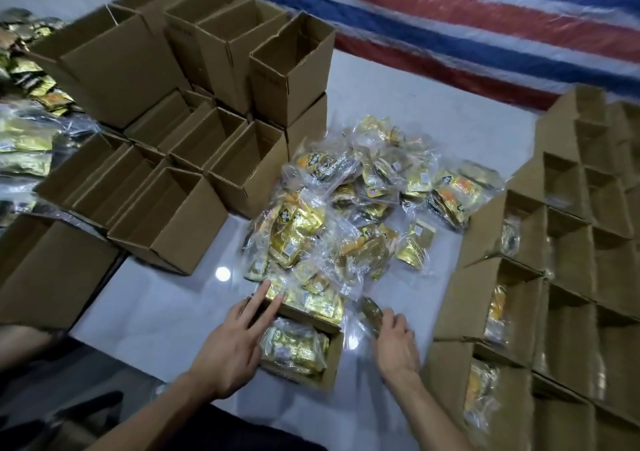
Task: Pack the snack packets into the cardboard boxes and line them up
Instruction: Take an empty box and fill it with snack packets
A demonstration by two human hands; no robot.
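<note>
**Between the hands, one open carton**

Under the left hand [228, 343] sits a small brown cardboard box [333, 360], open at the top, with gold foil snack packets in clear plastic wrap [294, 346] lying inside. That hand is flat, its fingers straight and spread. They lie across the box's left rim, and the fingertips reach the nearest packets beyond it.

Just right of the box, the right hand [394, 339] curls its fingers round a single gold packet [372, 312], which is blurred.

Ahead of both hands, a loose heap of the same wrapped packets [346, 208] spreads over the glossy white surface [156, 312]. Beyond and left of the left hand stand stacked empty brown cartons [173, 215]. Right of the right hand, rows of open brown cartons [519, 312] stand side by side, several showing packets inside. Farthest off lies a red, white and blue striped tarpaulin [450, 17].
</note>
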